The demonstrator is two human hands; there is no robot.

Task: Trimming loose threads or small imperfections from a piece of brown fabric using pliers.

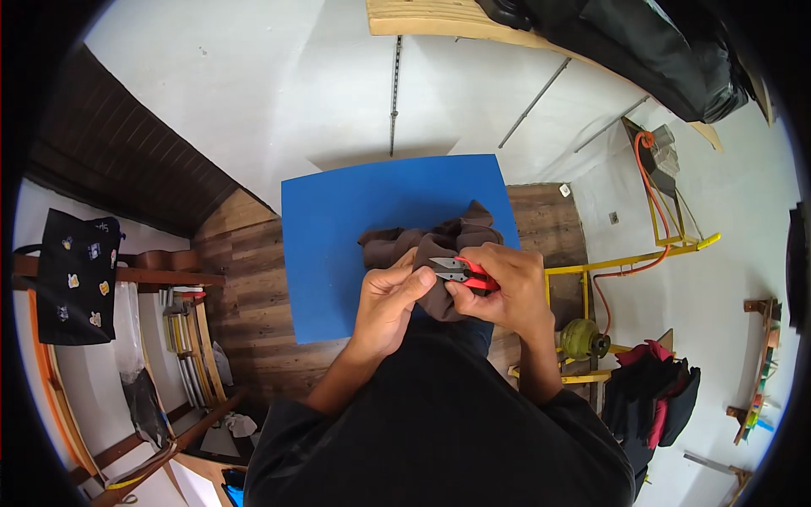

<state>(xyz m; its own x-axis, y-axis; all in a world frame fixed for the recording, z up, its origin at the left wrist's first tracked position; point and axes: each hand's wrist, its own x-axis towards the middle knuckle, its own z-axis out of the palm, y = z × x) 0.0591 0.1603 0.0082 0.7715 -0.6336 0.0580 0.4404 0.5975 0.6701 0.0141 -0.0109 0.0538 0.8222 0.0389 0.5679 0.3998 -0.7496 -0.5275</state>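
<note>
A dark brown cloth garment (390,246) lies bunched up on the near part of the blue tabletop (329,228). My left hand (384,309) is closed on a fold of it, thumb pressed against the fingers. In my right hand (513,289) is a pair of red-handled snips (479,275), gripped between thumb and fingers. Their grey blades point left over the cloth, the tips close to my left thumb. The blades look parted. Whether they touch the fabric or a thread is too small to tell.
At the left hangs a black bag (80,279) with small patches, by a wooden rack. A yellow metal frame (583,287) with an orange hose (646,177) stands right of the table, near dark clothes (646,397). A wooden shelf (439,19) holds black bags above.
</note>
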